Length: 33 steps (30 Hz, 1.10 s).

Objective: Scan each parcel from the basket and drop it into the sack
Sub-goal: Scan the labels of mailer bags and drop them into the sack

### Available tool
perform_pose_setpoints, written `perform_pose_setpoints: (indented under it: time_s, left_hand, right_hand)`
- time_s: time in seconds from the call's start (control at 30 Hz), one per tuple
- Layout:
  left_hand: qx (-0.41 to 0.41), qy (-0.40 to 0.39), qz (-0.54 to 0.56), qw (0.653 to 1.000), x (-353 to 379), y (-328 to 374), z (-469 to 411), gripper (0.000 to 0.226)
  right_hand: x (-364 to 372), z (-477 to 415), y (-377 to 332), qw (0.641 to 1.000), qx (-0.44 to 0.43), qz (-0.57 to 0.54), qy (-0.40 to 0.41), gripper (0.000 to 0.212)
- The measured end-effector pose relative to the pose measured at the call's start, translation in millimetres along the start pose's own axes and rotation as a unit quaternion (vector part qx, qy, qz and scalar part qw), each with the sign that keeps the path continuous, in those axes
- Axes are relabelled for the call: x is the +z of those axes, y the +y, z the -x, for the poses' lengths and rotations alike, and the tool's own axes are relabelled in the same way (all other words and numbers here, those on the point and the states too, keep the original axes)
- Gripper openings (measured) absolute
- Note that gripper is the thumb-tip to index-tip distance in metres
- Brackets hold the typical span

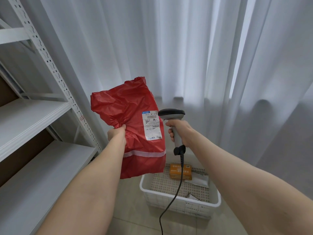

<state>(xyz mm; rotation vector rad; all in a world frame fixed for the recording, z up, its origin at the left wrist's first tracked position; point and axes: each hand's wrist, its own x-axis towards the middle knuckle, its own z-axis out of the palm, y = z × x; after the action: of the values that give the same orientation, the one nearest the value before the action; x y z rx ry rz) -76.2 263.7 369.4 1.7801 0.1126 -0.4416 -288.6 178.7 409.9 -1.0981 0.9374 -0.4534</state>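
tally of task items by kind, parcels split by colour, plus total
red parcel: 1, gripped by the left hand
orange parcel: 1, in the basket
silver-grey parcel: 1, in the basket
partly hidden parcel, colour unclear: 1, in the basket
scanner: 1, held by the right hand
basket: 1
Total: 6

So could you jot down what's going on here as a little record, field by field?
left hand: grips red parcel, held up
right hand: holds scanner by its handle
scanner: head beside the parcel's white label
basket: white, on floor, holds orange box and silver pouch
sack: not in view
beside: white shelving on the left
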Motion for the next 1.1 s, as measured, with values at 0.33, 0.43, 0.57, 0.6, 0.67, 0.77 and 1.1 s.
perform_pose_setpoints:
  time_s: [0.33,0.43,0.57,0.6,0.67,0.77,1.1]
  left_hand:
    - [-0.005,0.003,0.01,1.0,-10.7,-0.9,-5.7,0.046]
    - [-0.007,0.002,0.008,1.0,-13.6,-0.8,-7.3,0.045]
    - [-0.01,-0.002,0.007,1.0,-19.8,-0.1,-9.8,0.046]
    - [-0.01,-0.002,0.006,1.0,-21.6,0.2,-10.9,0.047]
    - [-0.011,-0.001,0.005,1.0,-24.9,1.4,-12.9,0.047]
    - [-0.009,-0.003,0.005,1.0,-28.3,2.4,-15.5,0.047]
    - [-0.012,-0.011,0.005,1.0,-38.9,3.9,-22.7,0.045]
  right_hand:
    - [7.4,3.7,-2.3,0.999,-0.002,0.033,-0.016,0.004]
    - [12.0,4.2,-2.4,0.999,-0.008,0.036,-0.007,0.007]
    - [16.2,5.9,-1.6,0.999,-0.021,0.049,0.003,0.007]
    - [17.3,6.2,-1.4,0.998,-0.023,0.05,0.002,0.006]
    - [19.4,6.3,-1.0,0.999,-0.024,0.047,0.001,0.006]
    - [23.0,7.2,-0.7,0.999,-0.023,0.043,-0.002,0.007]
    - [34.6,10.8,-2.8,0.998,-0.021,0.063,-0.012,0.006]
